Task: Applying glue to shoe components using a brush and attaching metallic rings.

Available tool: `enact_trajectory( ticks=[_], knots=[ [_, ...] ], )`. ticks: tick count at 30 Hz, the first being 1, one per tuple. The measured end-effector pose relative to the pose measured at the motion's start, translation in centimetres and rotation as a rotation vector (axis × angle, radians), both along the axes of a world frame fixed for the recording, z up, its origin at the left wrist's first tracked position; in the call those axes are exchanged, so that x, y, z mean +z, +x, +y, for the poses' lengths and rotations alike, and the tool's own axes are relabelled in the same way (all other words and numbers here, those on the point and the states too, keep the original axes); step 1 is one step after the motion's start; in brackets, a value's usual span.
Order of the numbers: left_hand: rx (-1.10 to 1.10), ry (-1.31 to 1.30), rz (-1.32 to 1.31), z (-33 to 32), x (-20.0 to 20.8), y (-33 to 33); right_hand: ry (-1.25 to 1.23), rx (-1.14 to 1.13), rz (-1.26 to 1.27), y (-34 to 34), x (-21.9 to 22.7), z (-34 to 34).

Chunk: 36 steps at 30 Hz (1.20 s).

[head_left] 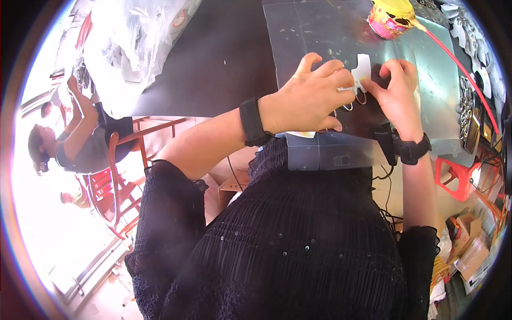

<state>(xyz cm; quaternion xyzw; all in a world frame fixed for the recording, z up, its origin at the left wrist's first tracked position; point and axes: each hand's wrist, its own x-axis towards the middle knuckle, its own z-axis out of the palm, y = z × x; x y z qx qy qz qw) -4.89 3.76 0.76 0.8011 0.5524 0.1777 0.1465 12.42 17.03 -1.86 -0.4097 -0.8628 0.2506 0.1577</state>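
My left hand (314, 98) reaches in palm down, its fingers bent and spread, the thumb apart from the index finger. Its fingertips are beside the lower left edge of a small white curved flat piece (362, 68), which stands out pale against the dark table. On the other side, my right hand (399, 96) has its thumb on that white piece, the fingers curled over. Small metal wire loops (361, 98) show just below the piece, between the two hands. What lies under my left fingers is partly hidden.
A clear sheet (309, 32) covers part of the dark table (213, 64). Far right stands a can with a yellow top (392, 18), a red tube (464, 69) running from it. Metal parts (466, 101) lie at the right. Plastic bags (133, 48) and a seated person (85, 138) are left.
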Motion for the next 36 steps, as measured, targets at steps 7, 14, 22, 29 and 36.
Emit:
enact_trajectory(
  ticks=[7, 14, 22, 29, 36],
  knots=[
    [0.007, 0.014, 0.024, 0.0, 0.1, -0.1, -0.027, -0.042, -0.001, -0.3, 0.4, -0.6],
    [-0.028, 0.033, 0.048, 0.2, -0.3, -0.2, -0.011, -0.035, -0.008, -0.4, 0.3, -0.7],
    [0.001, -0.006, 0.034, 0.1, -0.1, -0.4, 0.037, -0.021, 0.006, -0.1, 0.0, -0.2],
    [0.004, 0.003, 0.029, -0.1, -0.2, -0.5, -0.351, -0.009, 0.185, 0.7, 1.0, 1.5],
    [0.008, 0.015, 0.033, -0.2, -0.3, -0.4, -0.055, 0.043, 0.032, -0.1, 1.5, -0.7]
  ],
)
